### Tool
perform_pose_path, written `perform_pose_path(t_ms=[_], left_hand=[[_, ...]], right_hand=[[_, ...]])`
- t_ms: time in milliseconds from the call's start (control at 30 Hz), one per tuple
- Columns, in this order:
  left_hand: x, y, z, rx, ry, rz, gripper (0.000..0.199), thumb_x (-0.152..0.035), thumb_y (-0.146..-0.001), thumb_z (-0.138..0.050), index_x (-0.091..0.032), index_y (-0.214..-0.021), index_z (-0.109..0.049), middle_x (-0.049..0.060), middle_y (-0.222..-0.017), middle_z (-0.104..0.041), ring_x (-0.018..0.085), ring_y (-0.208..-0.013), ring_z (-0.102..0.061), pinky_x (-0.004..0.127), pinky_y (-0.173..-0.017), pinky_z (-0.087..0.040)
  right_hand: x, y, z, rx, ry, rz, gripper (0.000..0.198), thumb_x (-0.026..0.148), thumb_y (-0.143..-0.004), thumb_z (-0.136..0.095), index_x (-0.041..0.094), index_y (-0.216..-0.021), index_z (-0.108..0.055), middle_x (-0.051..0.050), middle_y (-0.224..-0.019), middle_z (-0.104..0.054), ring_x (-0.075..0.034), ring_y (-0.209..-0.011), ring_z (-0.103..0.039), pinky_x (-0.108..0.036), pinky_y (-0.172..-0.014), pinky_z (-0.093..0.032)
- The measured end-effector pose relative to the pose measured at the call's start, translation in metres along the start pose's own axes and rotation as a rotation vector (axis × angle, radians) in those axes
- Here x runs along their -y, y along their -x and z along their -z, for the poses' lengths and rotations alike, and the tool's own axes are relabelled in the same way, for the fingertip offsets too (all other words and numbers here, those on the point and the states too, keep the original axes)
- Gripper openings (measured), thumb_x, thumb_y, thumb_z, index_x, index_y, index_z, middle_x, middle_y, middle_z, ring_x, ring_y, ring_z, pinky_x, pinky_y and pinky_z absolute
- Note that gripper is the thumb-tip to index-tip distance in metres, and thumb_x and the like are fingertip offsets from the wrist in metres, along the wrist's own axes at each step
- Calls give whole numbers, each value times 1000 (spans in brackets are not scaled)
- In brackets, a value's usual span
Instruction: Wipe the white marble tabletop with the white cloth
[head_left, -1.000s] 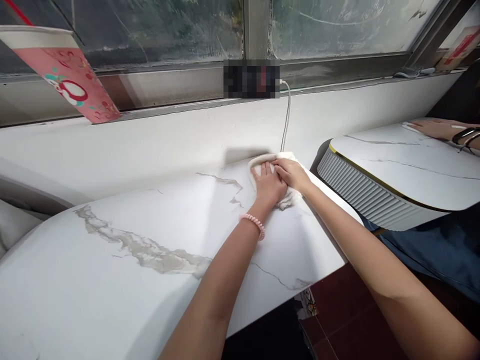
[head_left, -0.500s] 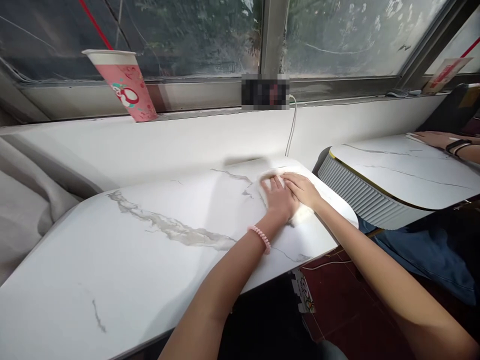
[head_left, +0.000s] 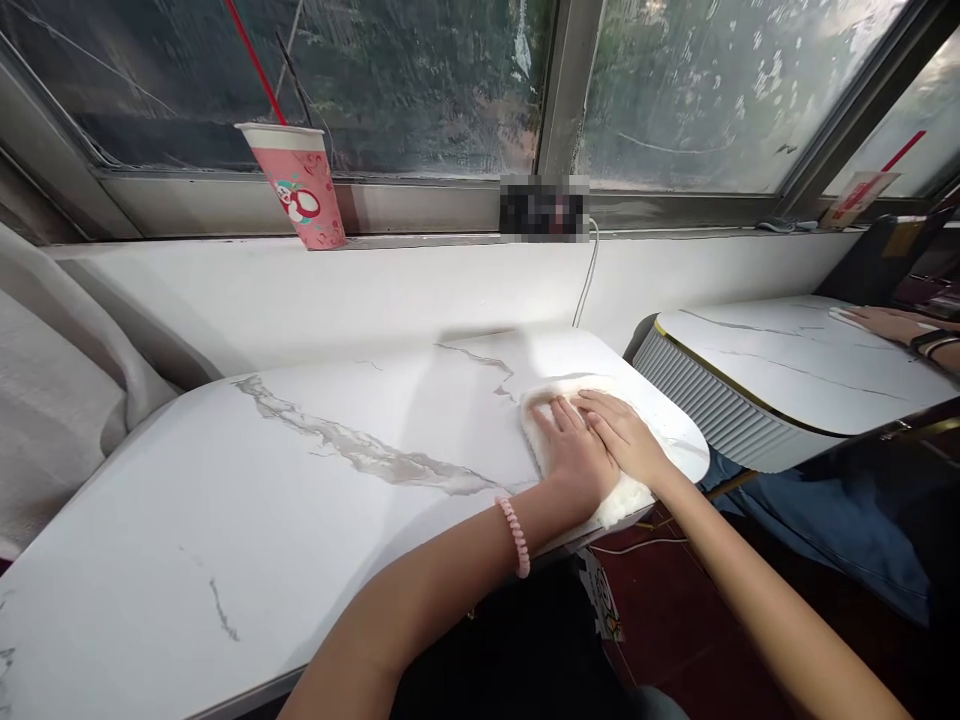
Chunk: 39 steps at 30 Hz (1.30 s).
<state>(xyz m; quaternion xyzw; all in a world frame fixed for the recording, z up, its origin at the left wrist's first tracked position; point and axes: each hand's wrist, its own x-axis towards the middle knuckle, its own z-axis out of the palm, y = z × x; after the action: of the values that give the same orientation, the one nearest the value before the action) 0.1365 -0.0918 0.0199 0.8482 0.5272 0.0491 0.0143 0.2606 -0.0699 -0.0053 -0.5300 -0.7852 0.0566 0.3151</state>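
Observation:
A fluffy white cloth point(head_left: 628, 500) lies on the right end of a white marble-patterned table point(head_left: 315, 560), a corner of it hanging at the near edge. My left hand point(head_left: 577, 455), with a pink beaded bracelet at the wrist, rests flat on the cloth with its fingers stretched out. My right hand point(head_left: 624, 430) lies beside it, also flat, its fingers touching and partly overlapping the left hand. Both hands press the cloth to the tabletop, and neither is closed round it.
On the window ledge stand a pink paper cup point(head_left: 304, 195) with a red straw and a blurred-out object with a white cable point(head_left: 589, 270). A second table point(head_left: 787, 350) is at right, with another person's hand point(head_left: 885, 322) on it. Grey fabric point(head_left: 60, 380) hangs at left.
Both my hands and the cloth have slid toward me, from near the table's back corner to its near edge. The camera view has shifted slightly.

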Motion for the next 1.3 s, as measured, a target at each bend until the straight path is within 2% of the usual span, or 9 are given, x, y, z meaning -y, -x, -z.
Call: perform_pose_path(t_ms=[133, 300, 567, 667, 767, 833, 933, 1067, 1300], left_hand=[[-7, 10, 5, 52, -51, -2, 58, -31, -96, -37, -4, -147, -38, 24, -152, -35, 43, -143, -26, 64, -112, -26], [-6, 6, 7, 114, -97, 0, 60, -33, -95, -39, -4, -148, -36, 22, -154, -31, 42, -144, -24, 63, -112, -26], [28, -16, 12, 155, -64, -41, 64, -30, -94, -36, 1, -150, -27, 24, -157, -24, 40, -145, -21, 60, -114, -19], [48, -35, 12, 112, 24, -8, 61, -28, -94, -34, 1, -148, -31, 24, -154, -33, 37, -142, -28, 56, -115, -19], [70, -59, 7, 31, 182, 21, 54, -28, -95, -32, -8, -144, -41, 18, -146, -46, 31, -136, -39, 51, -115, -23], [81, -75, 1, -29, 263, 51, 50, -29, -96, -28, -14, -141, -45, 14, -146, -46, 27, -138, -37, 50, -117, -19], [93, -96, -10, -123, 301, 85, 48, -31, -98, -26, -16, -138, -46, 12, -149, -43, 24, -142, -31, 51, -120, -9], [104, -117, -17, -157, 302, 99, 49, -33, -99, -24, -16, -139, -46, 12, -149, -43, 24, -143, -30, 51, -121, -9], [117, -143, -18, -211, 311, 153, 49, -33, -97, -27, -18, -140, -47, 12, -147, -45, 24, -142, -31, 50, -121, -9]], right_hand=[[9, 12, 4, 11, 1, -18, 42, 38, -99, -29, 26, -119, -64, -6, -129, -62, -26, -127, -51, -54, -111, -37], [11, 8, 3, 15, 14, -13, 37, 35, -97, -34, 24, -116, -64, -6, -126, -63, -26, -123, -53, -51, -106, -39], [13, -26, -15, -22, 46, -49, 37, 30, -95, -34, 21, -111, -65, -8, -121, -65, -27, -117, -55, -48, -102, -39], [8, -49, -25, -14, -5, -36, 38, 30, -96, -31, 21, -107, -66, -7, -116, -67, -25, -112, -57, -44, -101, -40], [-1, -74, -35, -30, -56, -55, 44, 33, -99, -24, 21, -105, -66, -7, -113, -68, -24, -111, -58, -42, -102, -40], [-6, -88, -42, -73, -88, -90, 48, 34, -101, -18, 21, -112, -63, -7, -116, -67, -23, -113, -58, -41, -102, -40], [-13, -109, -50, -98, -64, -119, 49, 33, -102, -15, 21, -117, -60, -7, -116, -67, -22, -112, -58, -40, -100, -40], [-21, -133, -59, -49, 28, -140, 47, 35, -102, -20, 21, -100, -64, -8, -108, -68, -24, -108, -58, -40, -98, -39], [-34, -167, -67, -20, -6, -168, 54, 40, -102, -14, 22, -86, -62, -7, -101, -68, -23, -102, -58, -38, -95, -39]])
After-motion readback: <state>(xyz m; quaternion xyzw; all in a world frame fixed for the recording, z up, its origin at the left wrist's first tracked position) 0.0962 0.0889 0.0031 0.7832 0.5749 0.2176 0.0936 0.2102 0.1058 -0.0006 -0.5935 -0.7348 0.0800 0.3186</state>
